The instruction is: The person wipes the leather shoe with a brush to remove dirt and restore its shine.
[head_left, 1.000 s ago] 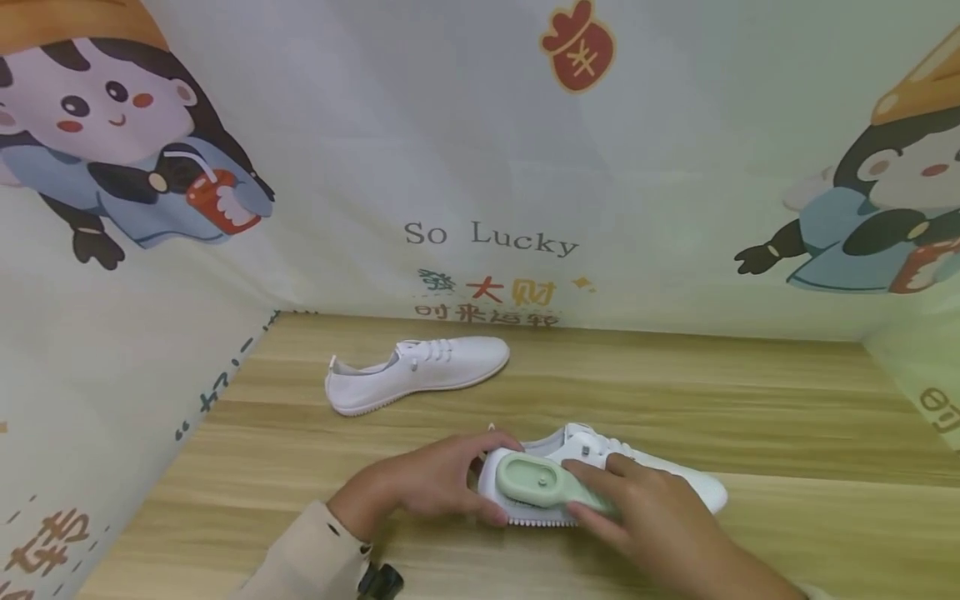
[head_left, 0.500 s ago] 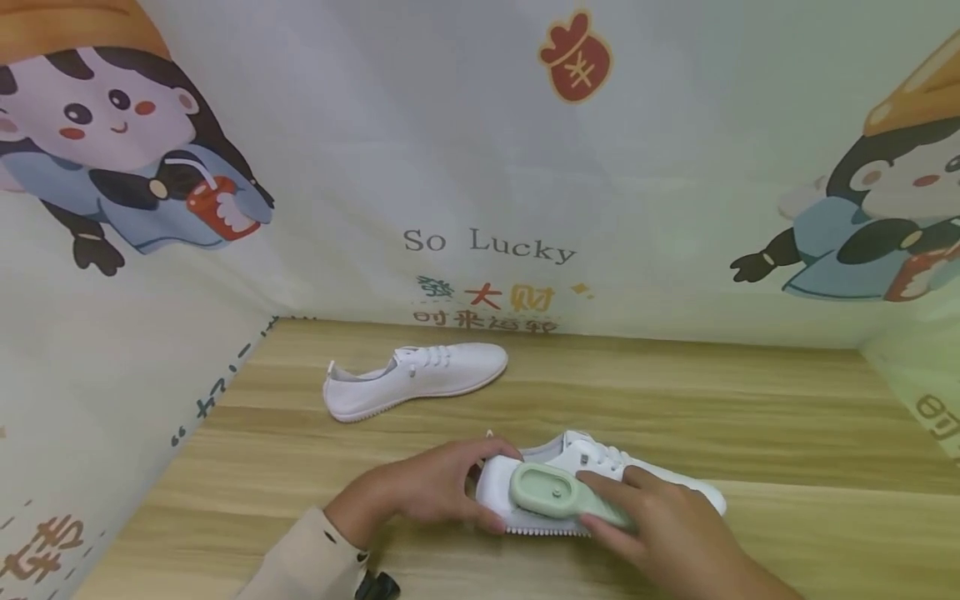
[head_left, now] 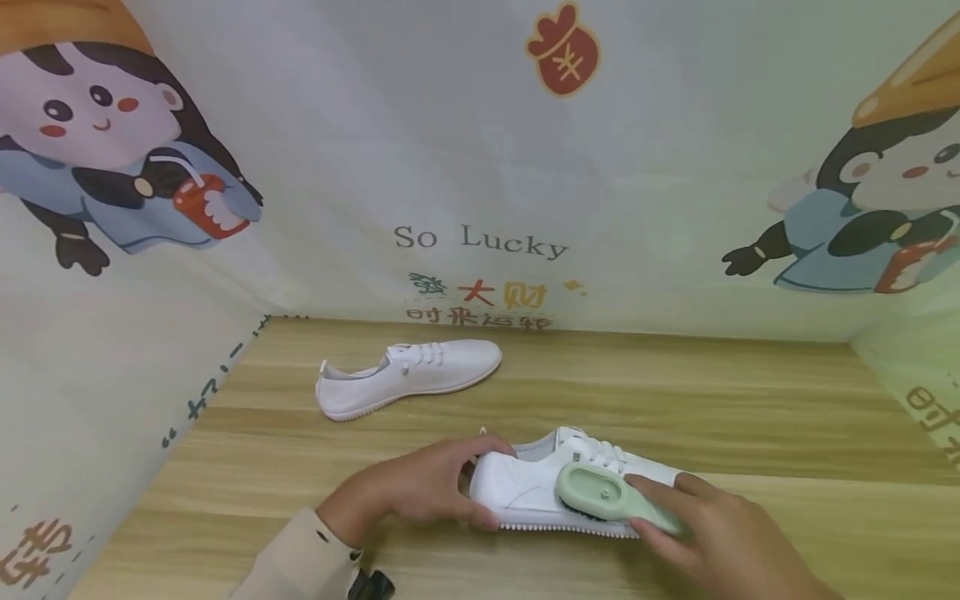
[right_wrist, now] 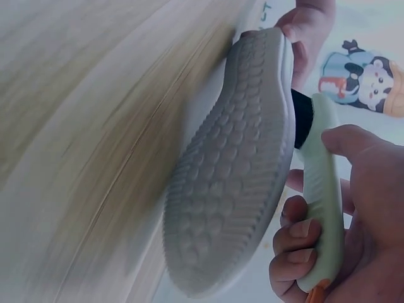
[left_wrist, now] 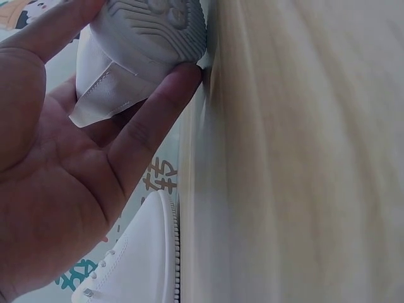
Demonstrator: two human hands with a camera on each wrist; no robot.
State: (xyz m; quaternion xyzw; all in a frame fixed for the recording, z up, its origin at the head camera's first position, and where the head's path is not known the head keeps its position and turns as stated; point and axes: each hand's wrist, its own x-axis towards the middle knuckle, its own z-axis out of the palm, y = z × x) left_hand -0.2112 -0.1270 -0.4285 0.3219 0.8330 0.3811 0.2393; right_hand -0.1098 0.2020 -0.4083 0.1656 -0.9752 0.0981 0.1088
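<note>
A white lace-up shoe [head_left: 517, 487] lies tilted on the wooden table, its near side turned up and its toe to the right. My left hand [head_left: 427, 483] grips its heel, with thumb and fingers on either side, as the left wrist view also shows. My right hand [head_left: 720, 533] holds a pale green shoe brush [head_left: 592, 492] by its handle. The brush's dark bristles [right_wrist: 302, 118] touch the shoe's upturned side near the middle. In the right wrist view the studded sole [right_wrist: 221, 170] faces the camera, and my fingers curl round the ribbed handle [right_wrist: 323, 214].
A second white shoe [head_left: 412, 377] stands farther back on the wooden table [head_left: 675, 392], left of the first. Printed cloth walls [head_left: 480, 150] close off the back and both sides. A small black object [head_left: 371, 585] sits by my left sleeve.
My right hand has slid the brush along the shoe's side, from near the heel rightward to the middle. The left hand keeps its hold on the heel; the view has shifted slightly.
</note>
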